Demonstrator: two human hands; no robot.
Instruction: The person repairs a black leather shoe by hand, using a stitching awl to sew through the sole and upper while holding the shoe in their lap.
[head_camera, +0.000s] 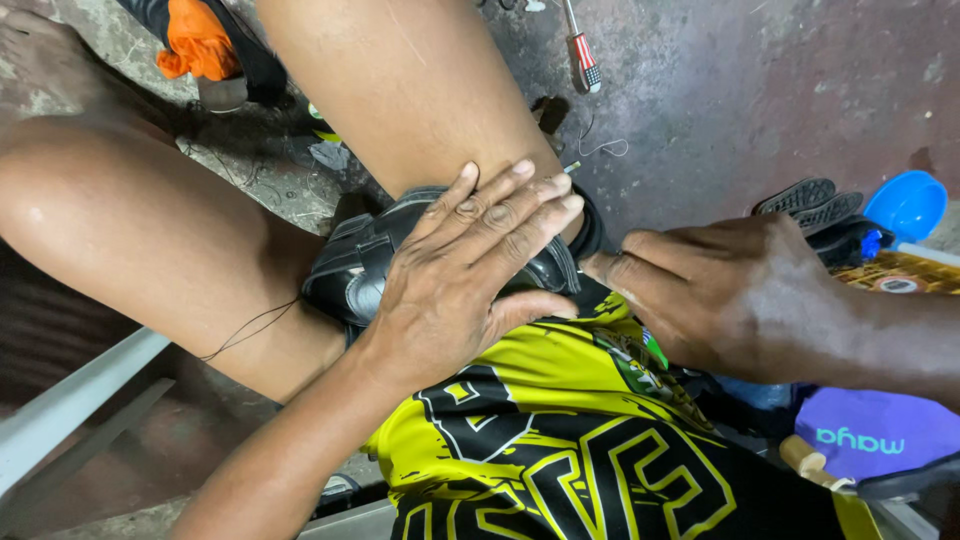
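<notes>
You sit low over a rough, stained concrete floor (740, 90), looking down at your own lap. A black sandal (370, 270) lies there, wedged between your bare legs and resting against your yellow and black patterned shorts (560, 440).

Your left hand (470, 260) lies flat on top of the sandal, fingers straight and spread slightly, palm pressing down rather than curling around it. Your right hand (710, 290) sits just beside the sandal's right end, closed in a pinch. The fingertips meet at the sandal's edge, but you cannot tell what, if anything, they grip. A thin dark thread (250, 330) trails from the sandal's left end across your left thigh.

Further out, at your right side, lie a purple pouch (880, 435) and, beyond your right hand, a pair of black shoe soles (815, 205), close beside a blue plastic bowl (905, 205). On the floor ahead of your knees lies a screwdriver (583, 55) with a red and white striped handle, with a loose bit of wire (600, 148) near it. At the top left, an orange cloth (195, 45) rests on a dark object. A pale grey bar (70, 400) crosses the lower left corner.
</notes>
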